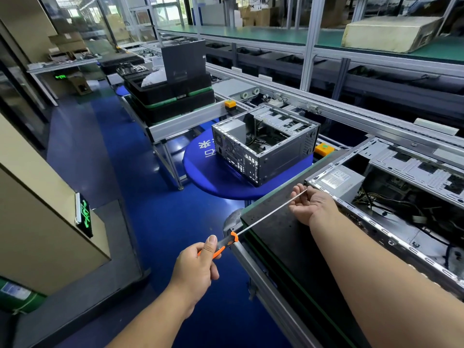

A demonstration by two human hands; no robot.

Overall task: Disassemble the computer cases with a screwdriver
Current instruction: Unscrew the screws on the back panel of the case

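Left hand: we see our left hand [198, 264] nearest the camera, fingers and thumb curled round the orange-and-black handle of the screwdriver [253, 223].
Screwdriver: its long thin shaft runs up and to the right from the handle, over the dark mat [281, 234] on the workbench, with the tip at the corner of the near case.
Right hand: we see our right hand [310, 205] at the far end of the shaft, fingers curled about it close to the tip; how firmly it pinches we cannot tell.
Near computer case: the open case [401, 197] lies on the bench at right, side panel off, its grey power supply [341, 182] just beyond the right hand, dark cables inside.
Second computer case: another open case [266, 146] sits on a round blue stool-like top [213, 177], beyond the bench.
Farther: stacked black trays [173, 99] on a metal stand, then the conveyor line [351, 114] and green-topped shelving [251, 33].
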